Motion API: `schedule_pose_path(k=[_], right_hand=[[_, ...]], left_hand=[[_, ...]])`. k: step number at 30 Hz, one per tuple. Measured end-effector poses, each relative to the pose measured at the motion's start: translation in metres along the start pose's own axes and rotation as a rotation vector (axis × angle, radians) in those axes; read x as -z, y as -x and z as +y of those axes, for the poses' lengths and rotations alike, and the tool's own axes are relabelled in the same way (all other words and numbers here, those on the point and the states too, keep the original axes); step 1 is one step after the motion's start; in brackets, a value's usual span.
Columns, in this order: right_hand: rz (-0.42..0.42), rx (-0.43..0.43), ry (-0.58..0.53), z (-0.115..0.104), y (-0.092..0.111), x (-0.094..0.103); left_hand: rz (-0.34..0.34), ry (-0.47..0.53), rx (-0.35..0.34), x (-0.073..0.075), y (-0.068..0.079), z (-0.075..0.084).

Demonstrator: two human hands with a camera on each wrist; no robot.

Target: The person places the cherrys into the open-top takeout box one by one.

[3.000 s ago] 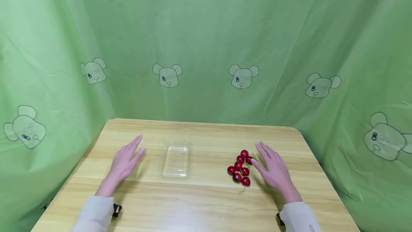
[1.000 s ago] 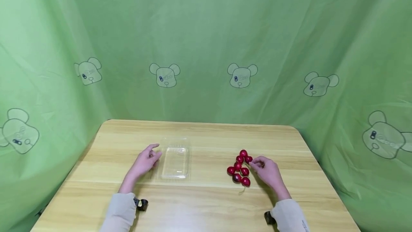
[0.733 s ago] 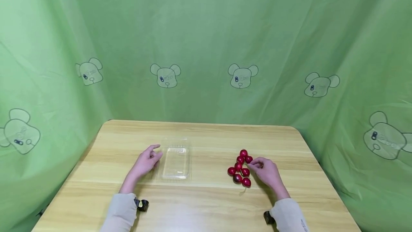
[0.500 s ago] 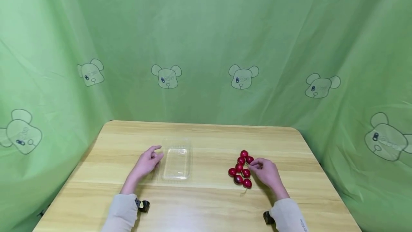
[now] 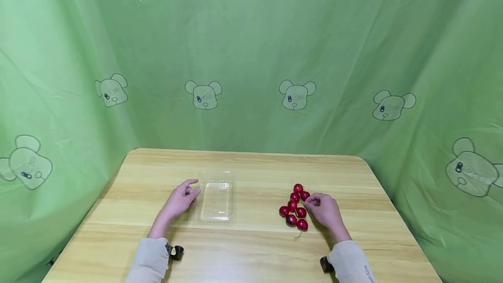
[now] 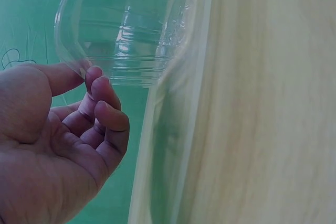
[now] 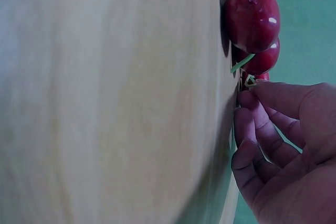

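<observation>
A clear plastic container stands on the table, left of centre. My left hand is at its left side; in the left wrist view the thumb and index finger pinch the container's rim, the other fingers curled. Several dark red cherries lie in a loose group to the right. At their right side is my right hand. Up close, its thumb and index fingertips pinch a thin green stem beside a mostly hidden cherry. Larger cherries sit in front of that one.
The light wooden table has rounded far corners. A green curtain with bear faces hangs behind it and along both sides. Bare wood lies between the container and the cherries. Black wrist devices sit at both cuffs.
Since three seconds ago, my left hand has moved right to the container and pinched its rim. My right hand has closed its spread fingers on a cherry stem. Both hold nearly still lately.
</observation>
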State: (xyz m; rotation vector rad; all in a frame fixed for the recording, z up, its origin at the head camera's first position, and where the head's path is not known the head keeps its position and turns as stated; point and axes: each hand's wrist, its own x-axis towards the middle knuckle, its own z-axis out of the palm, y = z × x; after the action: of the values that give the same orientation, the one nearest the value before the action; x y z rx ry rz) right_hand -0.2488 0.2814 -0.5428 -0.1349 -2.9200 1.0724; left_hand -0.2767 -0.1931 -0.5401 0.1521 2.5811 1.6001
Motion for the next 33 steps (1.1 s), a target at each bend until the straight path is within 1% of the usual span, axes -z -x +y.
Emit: schedule_pose_path(k=[11, 26, 33], right_hand=[[-0.004, -0.004, 0.008, 0.000, 0.000, 0.001], [0.043, -0.010, -0.009, -0.008, 0.001, 0.005], [0.073, -0.004, -0.031, -0.009, 0.001, 0.007]], left_hand=[[0.003, -0.022, -0.016, -0.001, 0.000, 0.000], [0.006, -0.008, -0.017, -0.002, 0.001, 0.003], [0.010, -0.003, -0.005, -0.003, 0.003, 0.005]])
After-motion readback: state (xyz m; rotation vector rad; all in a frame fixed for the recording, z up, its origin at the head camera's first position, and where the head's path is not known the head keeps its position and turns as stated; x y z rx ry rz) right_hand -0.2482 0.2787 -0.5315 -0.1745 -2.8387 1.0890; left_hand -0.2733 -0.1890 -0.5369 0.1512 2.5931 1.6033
